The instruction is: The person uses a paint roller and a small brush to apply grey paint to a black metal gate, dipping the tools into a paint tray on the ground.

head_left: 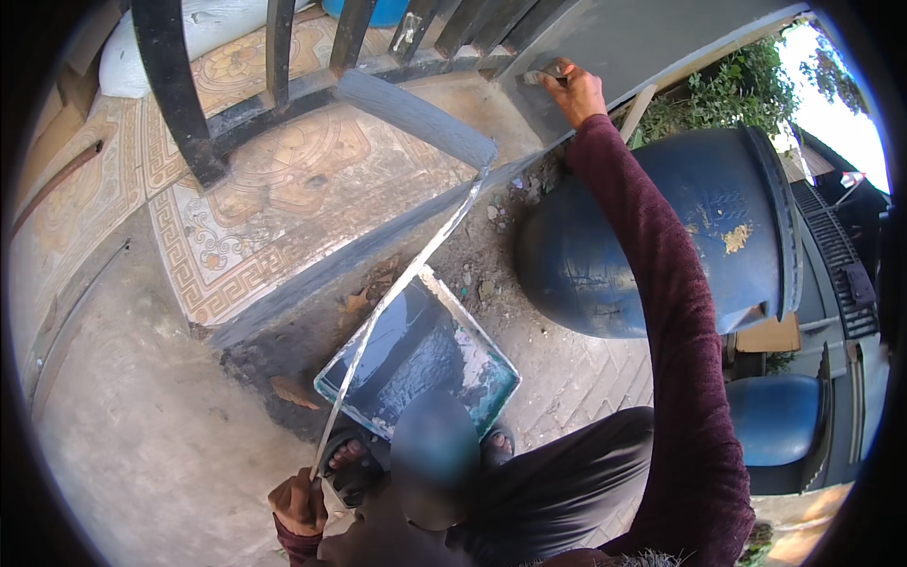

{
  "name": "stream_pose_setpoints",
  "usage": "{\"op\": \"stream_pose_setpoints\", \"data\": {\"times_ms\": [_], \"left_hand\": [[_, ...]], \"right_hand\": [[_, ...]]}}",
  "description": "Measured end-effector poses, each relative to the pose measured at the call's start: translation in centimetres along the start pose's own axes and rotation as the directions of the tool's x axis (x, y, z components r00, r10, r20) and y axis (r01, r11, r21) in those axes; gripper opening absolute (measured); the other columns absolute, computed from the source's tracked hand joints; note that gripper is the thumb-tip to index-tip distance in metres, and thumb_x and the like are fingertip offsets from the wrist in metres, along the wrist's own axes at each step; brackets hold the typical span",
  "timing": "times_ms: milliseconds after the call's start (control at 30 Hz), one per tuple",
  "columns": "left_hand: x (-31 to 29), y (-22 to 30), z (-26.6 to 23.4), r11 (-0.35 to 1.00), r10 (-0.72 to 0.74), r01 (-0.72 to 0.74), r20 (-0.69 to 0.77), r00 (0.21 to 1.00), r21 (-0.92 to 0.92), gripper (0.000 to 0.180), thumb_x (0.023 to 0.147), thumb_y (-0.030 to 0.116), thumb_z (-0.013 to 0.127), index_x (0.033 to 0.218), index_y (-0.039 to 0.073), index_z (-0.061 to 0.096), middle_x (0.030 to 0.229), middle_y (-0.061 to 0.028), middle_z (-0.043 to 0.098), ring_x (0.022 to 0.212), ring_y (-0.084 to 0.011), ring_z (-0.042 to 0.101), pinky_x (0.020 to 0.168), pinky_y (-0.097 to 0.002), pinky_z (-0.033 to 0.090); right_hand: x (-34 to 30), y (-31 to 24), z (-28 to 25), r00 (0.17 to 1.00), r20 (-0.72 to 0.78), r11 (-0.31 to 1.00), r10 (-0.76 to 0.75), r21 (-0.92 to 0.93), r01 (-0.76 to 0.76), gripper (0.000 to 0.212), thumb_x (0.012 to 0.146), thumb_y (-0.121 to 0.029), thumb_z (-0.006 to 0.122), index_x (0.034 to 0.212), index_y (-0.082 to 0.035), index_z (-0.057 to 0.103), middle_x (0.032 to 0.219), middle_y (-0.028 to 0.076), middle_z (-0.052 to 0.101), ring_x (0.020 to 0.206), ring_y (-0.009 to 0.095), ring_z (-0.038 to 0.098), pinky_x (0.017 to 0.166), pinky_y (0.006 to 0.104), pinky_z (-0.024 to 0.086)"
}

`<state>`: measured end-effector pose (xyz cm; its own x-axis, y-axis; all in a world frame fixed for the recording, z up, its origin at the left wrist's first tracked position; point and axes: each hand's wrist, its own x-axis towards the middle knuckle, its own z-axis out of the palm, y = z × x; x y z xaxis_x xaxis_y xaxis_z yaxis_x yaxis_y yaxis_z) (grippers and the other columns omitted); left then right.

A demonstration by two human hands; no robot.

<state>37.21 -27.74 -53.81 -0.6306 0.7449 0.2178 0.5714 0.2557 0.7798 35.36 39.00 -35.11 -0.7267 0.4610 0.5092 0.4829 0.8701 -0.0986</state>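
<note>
My left hand (298, 503), lower left of frame, is closed round the long metal handle of the grey-coated paint roller (416, 118), upper centre; my right hand (573, 90) pinches a small brush (537, 76) against the grey-painted wall (652, 42); judgement: short strokes, roller held off the patterned tiles (283, 180).

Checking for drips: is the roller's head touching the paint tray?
Apart. In the head view the paint roller is raised near the black gate, well clear of the paint tray on the ground.

The ground is bare concrete (142, 416) on the left, patterned tiles (283, 180) beyond a grey step, brick paving (576, 369) on the right; on it sit a paint tray (420, 364), a large dark blue pot (661, 236), dry leaves (293, 392).
</note>
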Motion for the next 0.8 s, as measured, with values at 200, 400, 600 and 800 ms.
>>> {"op": "stream_pose_setpoints", "data": {"times_ms": [200,400,600,800], "left_hand": [[-0.3,-0.2,-0.2,1.0,0.008,-0.008,0.024,1.0,0.02,0.025,0.072,0.001,0.06,0.096,-0.004,0.058,0.056,-0.0133,0.048,0.044,-0.0307,0.048,0.043,-0.0397,0.036],[0.7,0.1,-0.9,0.998,0.006,-0.01,0.067,0.998,0.061,0.015,0.08,-0.001,0.058,0.094,-0.005,0.059,0.057,-0.013,0.052,0.043,-0.0287,0.051,0.044,-0.0372,0.041],[0.4,-0.4,-1.2,0.993,0.028,-0.03,0.019,0.999,0.113,0.013,0.08,0.0,0.059,0.092,-0.005,0.059,0.055,-0.0116,0.049,0.042,-0.0277,0.049,0.043,-0.0364,0.039],[0.0,-0.7,-1.3,0.992,0.014,-0.014,0.0,1.0,0.126,0.013,0.08,-0.001,0.058,0.092,-0.005,0.058,0.053,-0.0108,0.047,0.041,-0.0268,0.048,0.042,-0.0366,0.038]], "right_hand": [[1.2,0.8,3.1,0.996,0.051,0.997,0.069,-0.042,-0.067,0.024,0.082,-0.024,0.068,0.101,-0.009,0.065,0.083,0.023,0.065,0.083,0.041,0.064,0.074,0.045,0.051],[1.6,1.2,4.5,0.996,0.053,0.997,0.068,-0.049,-0.065,0.023,0.082,-0.024,0.067,0.1,-0.009,0.065,0.083,0.023,0.066,0.085,0.041,0.064,0.075,0.046,0.05],[2.3,1.6,4.7,0.998,-0.067,0.989,-0.022,-0.149,0.011,0.02,0.083,-0.023,0.066,0.096,-0.009,0.064,0.085,0.02,0.066,0.085,0.039,0.064,0.074,0.0452,0.05],[1.6,-0.2,3.8,0.992,-0.098,0.993,-0.085,-0.087,0.076,0.018,0.082,-0.022,0.065,0.091,-0.007,0.062,0.09,0.019,0.065,0.083,0.04,0.063,0.074,0.0462,0.051]]}}
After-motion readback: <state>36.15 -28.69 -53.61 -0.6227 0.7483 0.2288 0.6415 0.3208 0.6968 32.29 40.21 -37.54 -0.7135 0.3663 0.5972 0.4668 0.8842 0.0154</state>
